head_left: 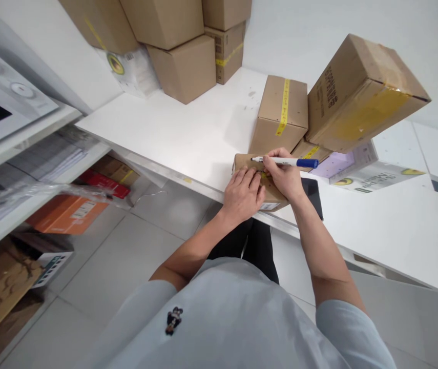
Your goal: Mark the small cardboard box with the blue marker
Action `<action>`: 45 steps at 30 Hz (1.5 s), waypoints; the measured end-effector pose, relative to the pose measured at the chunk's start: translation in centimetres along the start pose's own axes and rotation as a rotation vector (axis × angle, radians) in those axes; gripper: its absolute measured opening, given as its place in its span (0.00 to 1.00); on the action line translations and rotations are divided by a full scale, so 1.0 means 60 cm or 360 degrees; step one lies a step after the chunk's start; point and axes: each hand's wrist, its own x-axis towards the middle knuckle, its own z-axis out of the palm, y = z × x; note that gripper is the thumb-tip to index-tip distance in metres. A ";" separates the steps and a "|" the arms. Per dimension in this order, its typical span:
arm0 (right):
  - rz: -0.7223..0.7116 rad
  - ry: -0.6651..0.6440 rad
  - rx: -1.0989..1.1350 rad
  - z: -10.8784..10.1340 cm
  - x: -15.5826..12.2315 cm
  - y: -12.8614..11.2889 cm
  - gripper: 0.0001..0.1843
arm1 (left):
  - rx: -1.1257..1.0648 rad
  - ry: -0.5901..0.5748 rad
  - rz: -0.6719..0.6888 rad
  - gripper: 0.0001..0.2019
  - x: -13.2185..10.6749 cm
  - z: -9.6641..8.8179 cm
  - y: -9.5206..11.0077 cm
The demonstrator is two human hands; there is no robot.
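Note:
A small cardboard box (274,192) with yellow tape and a white label lies at the near edge of the white table (191,128). My left hand (243,193) rests flat on top of it, fingers stretched out. In my right hand (285,173) is a white marker (288,161) with a blue end, held in a writing grip. The marker's dark tip points left and is at the box's top, near the far left part. Beside the box on the right lies a black phone (311,197), partly behind my right wrist.
Taped cardboard boxes (280,110) stand just beyond my hands, with a large tilted box (360,97) on the right. More boxes (184,66) are stacked at the back left. A white printed carton (376,176) lies right. Shelves with papers (45,156) and a microwave (7,97) stand left.

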 end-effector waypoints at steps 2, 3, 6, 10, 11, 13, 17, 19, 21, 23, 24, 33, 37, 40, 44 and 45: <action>-0.0008 -0.0011 0.0007 0.000 -0.001 -0.001 0.13 | -0.0009 -0.0007 -0.0011 0.20 0.000 0.000 0.000; -0.0009 -0.0014 0.0007 0.000 -0.001 -0.002 0.13 | -0.0018 -0.0013 -0.0021 0.20 0.000 0.000 0.000; -0.0007 -0.0012 -0.0005 -0.001 -0.002 -0.004 0.12 | -0.0027 -0.0021 -0.0028 0.19 0.000 0.000 0.000; -0.0001 0.0026 -0.0006 0.000 -0.003 -0.004 0.13 | 0.0025 0.0008 0.0010 0.20 -0.001 -0.002 0.000; 0.0005 0.0045 0.0012 0.000 -0.003 -0.003 0.13 | 0.0040 0.0022 0.0025 0.20 -0.001 -0.002 0.000; 0.0027 0.0099 0.0081 0.000 -0.005 -0.002 0.12 | 0.0057 0.0047 0.0049 0.20 -0.002 -0.002 0.000; 0.0074 0.0271 0.0259 -0.002 -0.009 0.001 0.13 | 0.0059 0.0078 0.0056 0.20 -0.003 0.000 -0.001; 0.0056 0.0375 0.0325 -0.003 -0.008 0.002 0.14 | 0.0054 0.0097 0.0064 0.19 -0.004 0.002 -0.002; 0.0017 0.0489 0.0390 -0.007 -0.004 0.007 0.16 | 0.0048 0.0119 0.0078 0.19 -0.004 0.003 -0.004; -0.0013 0.0619 0.0449 -0.015 -0.001 0.019 0.18 | 0.0047 0.0138 0.0086 0.19 -0.004 0.004 -0.005; -0.0023 0.0705 0.0467 -0.022 -0.001 0.029 0.20 | 0.0047 0.0143 0.0087 0.19 -0.004 0.005 -0.006; 0.0070 0.0519 -0.1020 -0.106 -0.079 0.164 0.19 | -0.0014 0.0137 0.0087 0.19 -0.001 0.007 -0.008; 0.0128 -0.0218 -0.1805 -0.108 -0.093 0.173 0.26 | -0.0038 0.0144 0.0105 0.19 0.002 0.008 -0.011; 0.0180 -0.0430 -0.1997 -0.096 -0.086 0.169 0.25 | -0.0035 0.0149 0.0115 0.19 0.003 0.009 -0.012; 0.0219 -0.0490 -0.2005 -0.082 -0.080 0.167 0.23 | -0.0030 0.0157 0.0128 0.19 0.005 0.009 -0.014; 0.0224 -0.0500 -0.2007 -0.080 -0.080 0.168 0.23 | -0.0028 0.0154 0.0134 0.19 0.006 0.009 -0.015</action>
